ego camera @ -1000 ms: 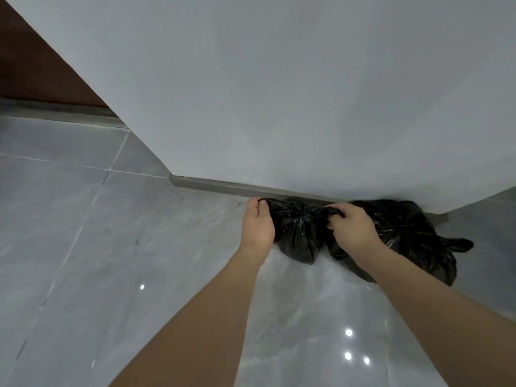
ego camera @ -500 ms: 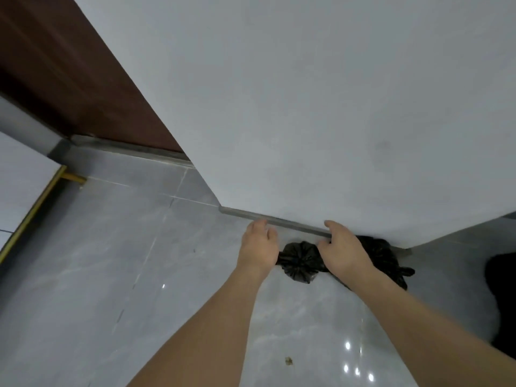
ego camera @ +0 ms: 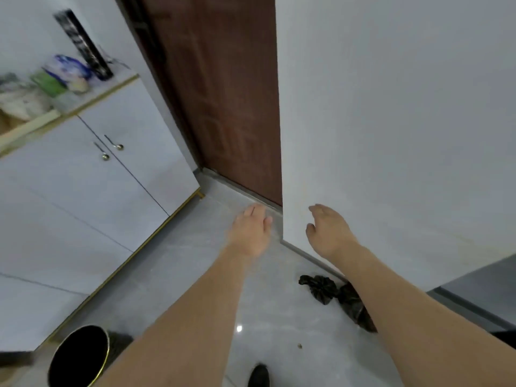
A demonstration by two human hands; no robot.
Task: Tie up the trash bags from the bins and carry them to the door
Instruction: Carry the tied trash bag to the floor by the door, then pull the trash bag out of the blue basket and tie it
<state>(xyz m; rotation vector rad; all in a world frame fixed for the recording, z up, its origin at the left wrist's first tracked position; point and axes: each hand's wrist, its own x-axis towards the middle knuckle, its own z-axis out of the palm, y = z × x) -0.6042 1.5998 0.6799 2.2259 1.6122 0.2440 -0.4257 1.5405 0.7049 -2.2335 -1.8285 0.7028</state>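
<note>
— Where are the arms?

— Both forearms reach forward and up from the bottom edge, bare to the elbow. The left hand [ego camera: 251, 230] is out over the grey floor [ego camera: 173, 275], palm down, just short of the metal threshold strip at the foot of the brown door [ego camera: 223, 93]. The right hand [ego camera: 329, 233] is raised beside it, in front of the white wall [ego camera: 391, 121] near its outer corner.

— And the fingers?

— Loose on both. The left hand's fingers are stretched forward and relaxed (a little blurred), holding nothing. The right hand's fingers hang slightly bent, thumb apart — nothing in it either. Whether it touches the wall, I cannot tell.

— The trash bags?

— Two black bags on the floor at the base of the white wall, well below the right hand. The smaller bag [ego camera: 321, 287] sits with its gathered top showing; the larger bag [ego camera: 353, 305] lies just beside it to the right, partly hidden by the right forearm. Neither hand is near them.

— Anything else?

— A black bin with a gold rim [ego camera: 79, 358] at lower left, in front of a white cabinet [ego camera: 97, 191] with two small handles; blurred items on its top. A dark shoe tip [ego camera: 258, 374] shows at the bottom edge.
</note>
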